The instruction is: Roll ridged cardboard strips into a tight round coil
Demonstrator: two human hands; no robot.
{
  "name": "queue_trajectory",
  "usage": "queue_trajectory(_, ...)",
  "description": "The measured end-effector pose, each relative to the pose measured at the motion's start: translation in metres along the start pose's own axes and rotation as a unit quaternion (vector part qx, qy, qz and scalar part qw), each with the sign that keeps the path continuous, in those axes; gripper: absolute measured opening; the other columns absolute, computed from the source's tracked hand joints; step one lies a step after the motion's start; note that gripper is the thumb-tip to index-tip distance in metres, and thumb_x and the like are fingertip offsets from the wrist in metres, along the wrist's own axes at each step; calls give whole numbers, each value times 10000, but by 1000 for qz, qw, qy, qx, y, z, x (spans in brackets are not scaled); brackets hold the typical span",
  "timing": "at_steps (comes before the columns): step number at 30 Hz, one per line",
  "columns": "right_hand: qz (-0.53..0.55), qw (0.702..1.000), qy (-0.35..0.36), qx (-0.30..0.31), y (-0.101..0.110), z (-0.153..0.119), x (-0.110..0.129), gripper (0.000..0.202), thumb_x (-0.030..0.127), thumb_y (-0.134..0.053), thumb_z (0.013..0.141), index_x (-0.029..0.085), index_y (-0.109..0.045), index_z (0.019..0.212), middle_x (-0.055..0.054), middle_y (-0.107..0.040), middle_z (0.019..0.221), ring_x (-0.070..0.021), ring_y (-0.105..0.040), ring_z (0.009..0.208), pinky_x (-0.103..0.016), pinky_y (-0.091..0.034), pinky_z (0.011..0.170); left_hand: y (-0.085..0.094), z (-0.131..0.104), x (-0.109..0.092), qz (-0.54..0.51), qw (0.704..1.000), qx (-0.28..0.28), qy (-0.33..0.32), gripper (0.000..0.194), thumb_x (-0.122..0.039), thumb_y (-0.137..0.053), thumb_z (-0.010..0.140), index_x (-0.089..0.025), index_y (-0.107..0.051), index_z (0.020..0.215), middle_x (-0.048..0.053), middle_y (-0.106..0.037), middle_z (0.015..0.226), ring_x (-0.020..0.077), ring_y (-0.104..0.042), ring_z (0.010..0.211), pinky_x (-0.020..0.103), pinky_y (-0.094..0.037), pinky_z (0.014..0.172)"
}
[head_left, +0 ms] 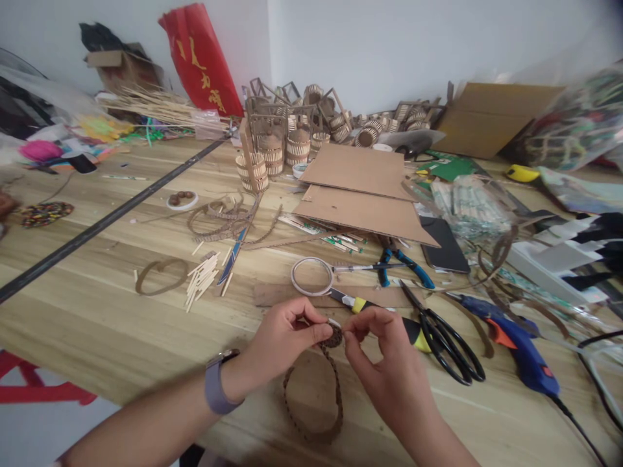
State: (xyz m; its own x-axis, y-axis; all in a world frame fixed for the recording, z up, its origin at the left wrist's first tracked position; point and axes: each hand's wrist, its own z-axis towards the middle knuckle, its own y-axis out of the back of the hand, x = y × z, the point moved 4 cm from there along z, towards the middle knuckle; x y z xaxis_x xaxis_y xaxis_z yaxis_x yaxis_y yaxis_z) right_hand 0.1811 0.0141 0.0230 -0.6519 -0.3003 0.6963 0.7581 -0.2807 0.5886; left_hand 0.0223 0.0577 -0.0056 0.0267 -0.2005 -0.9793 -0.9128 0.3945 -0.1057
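1. Left hand [293,329]: fingers closed on small brown coil [333,336], held above tabletop [253,425].
2. Right hand [384,347]: fingers pinched together at coil's edge; grip contents unclear.
3. Brown strip [335,405] loops below coil.

Red frame [43,393] cropped left; cord [578,425] below

scissors [445,344] and glue gun [518,350] block the right; front-left tabletop [160,331] lies open.
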Motion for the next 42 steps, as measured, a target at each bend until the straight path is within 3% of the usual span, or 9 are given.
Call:
queue_trajectory(9,-47,998,19,-42,8,8,-5,75,198,-527,864,238,-477,904,16,-602,723,-147,-627,620,-247,-504,588,-9,-2,2,-56,993,92,43,449,-474,-866,599,-138,-581,683,-15,-623,672,81,-532,564,209,-416,552)
queue_trajectory(14,-81,995,48,-43,12,10,-10,114,140,-521,838,234,-520,903,-14,-609,801,-181,-615,742,-280,-479,662,-6,0,1,-84,992,89,41,485,-501,-870,589,-143,-557,687,-20,-623,684,75,-537,553,209,-421,543)
queue_trajectory(18,-77,995,54,-26,12,9,-8,171,81,-489,837,247,-530,830,14,-618,758,-166,-604,728,-275,-441,668,-5,1,0,-88,992,79,42,484,-480,-878,586,-145,-543,685,-21,-624,702,76,-544,558,213,-428,543)
queue_trajectory(22,-80,996,43,-13,13,10,-8,102,171,-513,899,251,-577,893,0,-670,807,-197,-620,787,-327,-422,726,-5,-1,-1,-80,993,77,41,480,-481,-873,595,-144,-545,695,-17,-626,719,78,-550,566,217,-428,547)
queue_trajectory(26,42,999,1,6,13,8,-6,90,249,-479,967,274,-565,976,-3,-681,867,-177,-644,836,-306,-462,750,-5,-2,0,-75,993,86,40,494,-493,-870,595,-148,-537,710,-13,-627,708,84,-548,570,222,-421,550)
queue_trajectory(31,253,964,-43,71,6,4,-1,121,303,-426,1018,302,-497,1116,17,-702,910,-118,-668,866,-216,-508,757,-7,-2,-2,-86,990,105,46,498,-476,-869,614,-161,-495,711,-33,-591,644,90,-533,578,218,-390,553)
queue_trajectory(35,291,951,-44,95,3,4,4,137,345,-418,1022,287,-498,1116,10,-692,879,-125,-663,855,-222,-523,773,-10,-3,-7,-120,985,121,38,489,-392,-867,653,-170,-433,690,-48,-566,658,68,-489,589,204,-344,561)
queue_trajectory(42,281,950,-43,127,1,4,5,267,436,-342,1024,233,-486,1119,-19,-652,792,-167,-638,769,-280,-528,701,-13,-6,-3,-97,985,136,48,528,-402,-867,636,-181,-396,725,-23,-585,771,81,-488,644,227,-346,595)
